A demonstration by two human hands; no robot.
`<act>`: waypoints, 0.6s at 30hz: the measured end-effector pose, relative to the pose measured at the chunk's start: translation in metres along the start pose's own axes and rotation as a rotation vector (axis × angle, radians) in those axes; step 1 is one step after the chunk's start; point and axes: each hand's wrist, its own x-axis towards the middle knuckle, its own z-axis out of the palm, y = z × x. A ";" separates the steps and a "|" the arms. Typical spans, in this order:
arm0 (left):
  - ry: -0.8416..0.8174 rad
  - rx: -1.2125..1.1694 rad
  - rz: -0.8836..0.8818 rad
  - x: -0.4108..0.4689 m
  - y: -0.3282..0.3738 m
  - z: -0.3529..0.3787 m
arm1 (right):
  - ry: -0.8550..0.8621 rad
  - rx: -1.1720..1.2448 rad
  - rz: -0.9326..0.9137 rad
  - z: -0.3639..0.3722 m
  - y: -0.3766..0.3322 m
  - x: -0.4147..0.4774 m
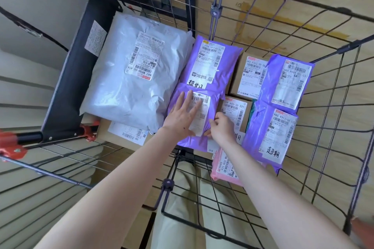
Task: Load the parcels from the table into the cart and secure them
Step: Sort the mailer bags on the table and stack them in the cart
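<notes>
- Leftmost, inside the wire cart (pixel 215 12), a large grey-white mailer (pixel 121 91) lies flat. Its label, "882 W900-00 A14", is upside down to you.
- Centre, your left hand (pixel 182 116) presses flat, fingers straight and slightly spread, on the label of the small purple parcel (pixel 188 142). The parcel lies in the cart, long axis running away from you, overlapping a second purple mailer (pixel 194 60) marked "超期".
- Your right hand (pixel 222 127) pinches that parcel's right edge, thumb on top.
- Next, the far cardboard box (pixel 237 75) reads "682 P303" and the near cardboard box (pixel 245 116) reads "744 800-35 021". A pink mailer (pixel 217 176) lies nearest you.
- Rightmost, the nearer of two overlapping purple bags (pixel 255 137) reads "980 Y911-00" and "超期".
</notes>
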 end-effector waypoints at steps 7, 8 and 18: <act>0.033 -0.006 0.031 0.000 -0.005 -0.001 | -0.010 0.111 0.053 0.002 -0.003 -0.006; 0.035 -0.003 0.028 -0.001 -0.004 -0.002 | -0.009 0.125 0.064 0.000 -0.004 -0.008; 0.045 -0.004 -0.027 -0.029 0.010 -0.027 | 0.039 0.171 0.093 -0.037 -0.031 -0.042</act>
